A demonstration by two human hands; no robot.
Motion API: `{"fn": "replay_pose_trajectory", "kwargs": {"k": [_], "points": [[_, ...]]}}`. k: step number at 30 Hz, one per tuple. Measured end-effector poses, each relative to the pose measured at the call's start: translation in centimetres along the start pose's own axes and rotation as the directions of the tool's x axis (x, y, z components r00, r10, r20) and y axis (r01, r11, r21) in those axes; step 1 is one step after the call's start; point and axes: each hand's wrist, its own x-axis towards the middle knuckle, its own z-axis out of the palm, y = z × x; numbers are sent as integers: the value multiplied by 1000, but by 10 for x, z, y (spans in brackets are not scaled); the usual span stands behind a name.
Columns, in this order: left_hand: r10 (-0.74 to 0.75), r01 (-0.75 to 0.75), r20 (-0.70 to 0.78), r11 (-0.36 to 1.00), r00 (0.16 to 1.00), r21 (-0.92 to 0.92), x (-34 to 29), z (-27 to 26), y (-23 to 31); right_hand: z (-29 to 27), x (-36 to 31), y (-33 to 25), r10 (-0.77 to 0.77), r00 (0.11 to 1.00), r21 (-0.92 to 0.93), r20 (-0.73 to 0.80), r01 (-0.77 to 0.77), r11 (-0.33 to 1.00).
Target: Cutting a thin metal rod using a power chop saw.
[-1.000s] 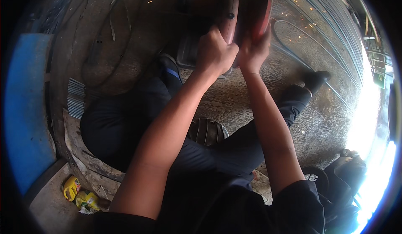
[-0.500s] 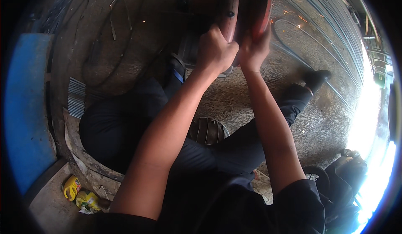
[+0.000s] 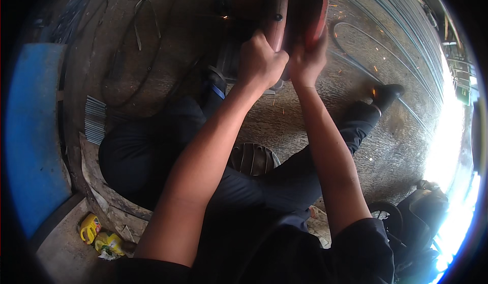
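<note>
At the top middle stands a cut-off saw (image 3: 239, 2), dark-bodied, with sparks flying around it. My left hand (image 3: 262, 60) is closed around its reddish handle (image 3: 277, 25). Just to the right, my right hand (image 3: 308, 63) presses against the lower edge of the saw's round red guard (image 3: 321, 17); its fingers wrap behind the edge and are partly hidden. A bright glow shows at the top between handle and guard. The cutting point itself lies hidden behind the saw. Long thin metal rods (image 3: 401, 40) lie on the floor to the right, one bent in a loop.
My legs spread on both sides, one shoe (image 3: 389, 95) beside a rod. Cut metal pieces (image 3: 95, 120) lie in a row at left, near a blue panel (image 3: 38, 131). Cables (image 3: 147, 55) cross the floor. Yellow packages (image 3: 107, 241) sit lower left; a dark bag-like object (image 3: 422, 213) lower right.
Sparks have shifted; some now show near my right-side shoe and below the saw. Both hands keep their hold almost in place, and the view has moved very slightly.
</note>
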Motion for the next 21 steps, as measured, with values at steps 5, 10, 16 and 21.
{"fn": "replay_pose_trajectory", "kwargs": {"k": [5,10,16,21], "points": [[-3,4,6,1000,1000,-4,0,0,-1,0,-1,-2,32,999,30,5,-32,999],[-2,3,-11,998,1000,55,0,0,0,-1,-1,-4,42,999,22,14,-42,999],[42,-43,-23,998,999,-49,-3,-2,2,0,-1,-3,9,1000,-11,2,-9,1000],[12,-12,-18,999,1000,36,-1,0,-1,-1,-2,-4,29,1000,6,3,-29,1000]]}}
